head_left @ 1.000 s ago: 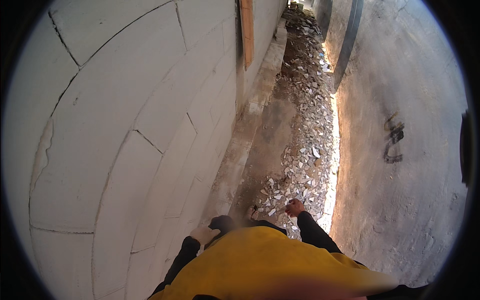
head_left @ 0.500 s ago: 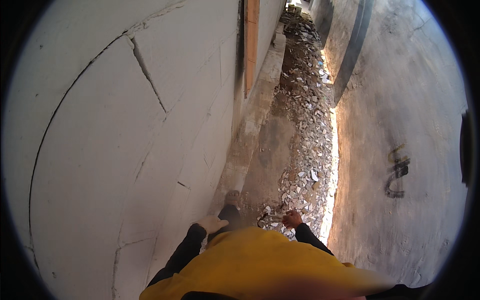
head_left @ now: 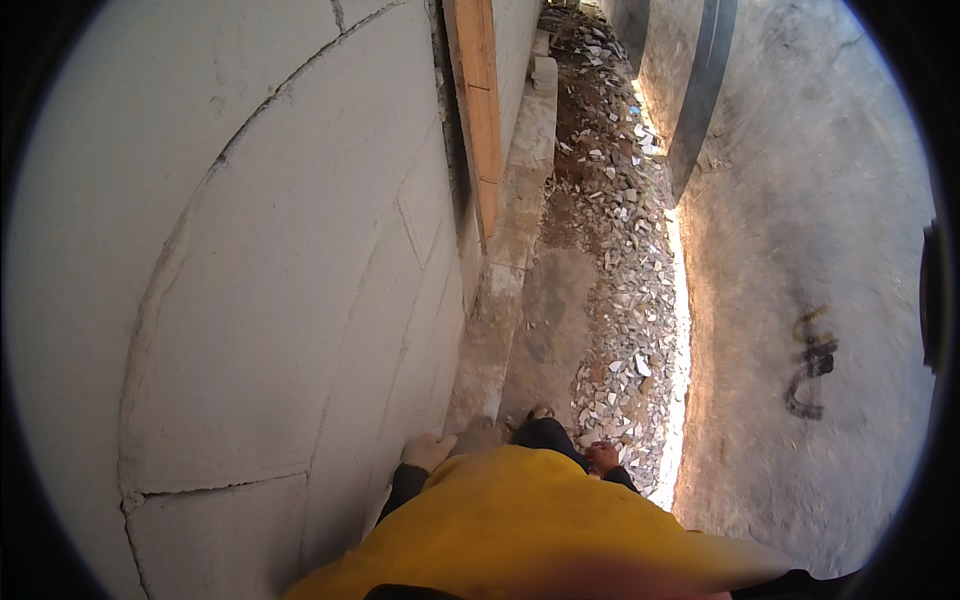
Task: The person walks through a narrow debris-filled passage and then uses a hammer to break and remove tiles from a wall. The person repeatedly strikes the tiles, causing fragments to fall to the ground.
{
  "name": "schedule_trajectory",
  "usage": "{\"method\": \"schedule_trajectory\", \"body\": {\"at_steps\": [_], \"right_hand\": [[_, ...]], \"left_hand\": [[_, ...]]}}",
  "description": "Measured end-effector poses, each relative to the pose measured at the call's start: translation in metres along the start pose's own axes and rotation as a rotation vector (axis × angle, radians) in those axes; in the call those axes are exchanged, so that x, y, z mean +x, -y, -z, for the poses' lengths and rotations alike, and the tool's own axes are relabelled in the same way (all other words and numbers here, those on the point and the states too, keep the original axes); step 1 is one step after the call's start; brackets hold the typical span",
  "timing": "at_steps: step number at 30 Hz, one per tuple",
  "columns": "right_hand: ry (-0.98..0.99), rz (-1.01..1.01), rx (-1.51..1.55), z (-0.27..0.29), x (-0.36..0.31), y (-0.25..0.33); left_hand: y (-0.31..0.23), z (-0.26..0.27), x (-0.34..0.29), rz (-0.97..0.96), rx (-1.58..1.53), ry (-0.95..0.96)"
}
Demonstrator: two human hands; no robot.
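Observation:
My left hand [head_left: 428, 452] hangs low beside the pale block wall [head_left: 250, 330], its back toward me and its fingers mostly hidden. On the other side of my yellow top [head_left: 520, 520], my right hand [head_left: 602, 458] is closed, over the edge of the rubble [head_left: 625, 330]. Half a second ago a hammer-like tool stuck out of this hand; now my dark-clothed leg [head_left: 548, 436] covers that spot. One foot [head_left: 541, 412] shows ahead of the leg on the ground.
A narrow passage runs ahead between the block wall and a grey wall [head_left: 790, 250] with dark painted marks. Broken stone and tile line its right side. A concrete ledge [head_left: 505, 250] follows the left wall, below an orange-brown wooden frame [head_left: 482, 110]. Bare ground [head_left: 550, 300] lies between.
I have stepped forward: the wooden frame is nearer and my right leg now leads instead of the left. Both hands sit closer to my body, and the tool has gone out of sight.

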State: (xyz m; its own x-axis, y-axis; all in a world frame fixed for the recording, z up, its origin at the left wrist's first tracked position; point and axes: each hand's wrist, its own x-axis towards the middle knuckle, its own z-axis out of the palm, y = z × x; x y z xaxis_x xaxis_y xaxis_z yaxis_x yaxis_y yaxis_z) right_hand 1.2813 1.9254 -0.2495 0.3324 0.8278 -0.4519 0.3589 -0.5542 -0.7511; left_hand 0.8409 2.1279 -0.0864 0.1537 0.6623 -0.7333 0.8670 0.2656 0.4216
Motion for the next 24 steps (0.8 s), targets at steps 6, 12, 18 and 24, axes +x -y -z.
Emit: {"method": "schedule_trajectory", "body": {"at_steps": [6,12,18,24], "right_hand": [[-0.051,-0.479,0.472,0.032,0.091,0.037],[0.091,-0.464,0.226,0.115,0.204,0.069],[0.037,-0.390,0.291,0.204,0.289,0.079],[-0.119,-0.407,0.499,0.251,0.323,0.067]], "left_hand": [[-0.034,0.000,0.056,0.056,0.017,-0.098],[-0.123,-0.012,0.145,-0.017,-0.060,-0.023],[-0.226,-0.004,0.200,-0.199,-0.106,0.009],[-0.331,0.013,0.232,-0.319,-0.160,0.056]]}}
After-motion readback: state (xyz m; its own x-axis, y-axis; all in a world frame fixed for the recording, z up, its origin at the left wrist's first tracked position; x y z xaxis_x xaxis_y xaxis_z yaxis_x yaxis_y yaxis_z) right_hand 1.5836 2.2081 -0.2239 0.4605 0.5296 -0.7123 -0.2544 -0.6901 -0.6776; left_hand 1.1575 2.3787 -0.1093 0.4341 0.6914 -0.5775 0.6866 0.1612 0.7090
